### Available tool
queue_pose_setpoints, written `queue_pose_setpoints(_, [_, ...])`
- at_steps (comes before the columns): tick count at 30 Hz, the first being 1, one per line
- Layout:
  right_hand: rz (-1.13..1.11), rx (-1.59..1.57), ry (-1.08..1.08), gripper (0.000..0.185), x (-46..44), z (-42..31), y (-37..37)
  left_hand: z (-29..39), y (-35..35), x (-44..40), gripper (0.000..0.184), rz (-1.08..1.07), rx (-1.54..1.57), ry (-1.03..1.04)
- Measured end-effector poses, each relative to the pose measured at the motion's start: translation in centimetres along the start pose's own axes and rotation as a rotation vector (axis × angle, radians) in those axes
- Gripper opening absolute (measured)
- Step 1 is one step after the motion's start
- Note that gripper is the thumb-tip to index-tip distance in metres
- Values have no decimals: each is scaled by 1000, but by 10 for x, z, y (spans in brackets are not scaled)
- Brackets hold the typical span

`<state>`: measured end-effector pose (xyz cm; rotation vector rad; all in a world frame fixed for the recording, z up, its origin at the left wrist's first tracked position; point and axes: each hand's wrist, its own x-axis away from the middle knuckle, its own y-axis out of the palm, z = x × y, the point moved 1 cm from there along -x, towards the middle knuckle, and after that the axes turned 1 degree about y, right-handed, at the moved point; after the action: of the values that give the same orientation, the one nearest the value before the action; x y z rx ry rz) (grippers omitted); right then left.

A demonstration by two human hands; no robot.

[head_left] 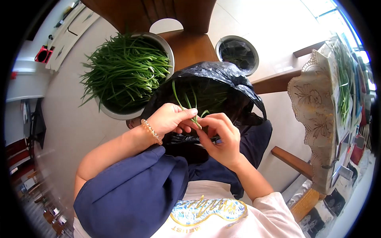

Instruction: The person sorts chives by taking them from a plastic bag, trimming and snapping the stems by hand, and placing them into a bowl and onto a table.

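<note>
My left hand (170, 120), with a beaded bracelet at the wrist, is closed on a few green chives (175, 92) whose leaves point away from me. The thumb and fingers of my right hand (223, 139) pinch the pale lower ends of the same chives. Both hands are close together over my lap, above the near edge of an open black plastic bag (210, 71). More green leaves lie inside the bag, dim in its shadow. To the left, a metal basin (171, 53) holds a big heap of chives (127, 65).
Behind the bag stands a brown wooden chair (190, 49). A round metal bin with a dark liner (238, 54) is on the floor at the back right. On the right is a table with a lace-edged cloth (313, 93), bearing more green stalks (343, 87).
</note>
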<state>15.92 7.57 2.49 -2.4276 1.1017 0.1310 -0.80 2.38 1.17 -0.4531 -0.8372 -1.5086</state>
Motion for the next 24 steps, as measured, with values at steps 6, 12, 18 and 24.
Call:
queue_pose_setpoints(6, [87,-520,728,16,11,29,1,-2,1,8,33,-31,69,-34])
queue_pose_setpoints(12, [-110,-756,874,32,13,30,-1,-5,3,9,25,-184,22,-35])
queue_pose_setpoints(18, [-146,-960,820,36,16,36,-5,-1,6,13,22,-163,69,-42])
queue_pose_setpoints(24, [-210,-798,755,22,13,27,-10,-1,5,12,25,-173,81,-69])
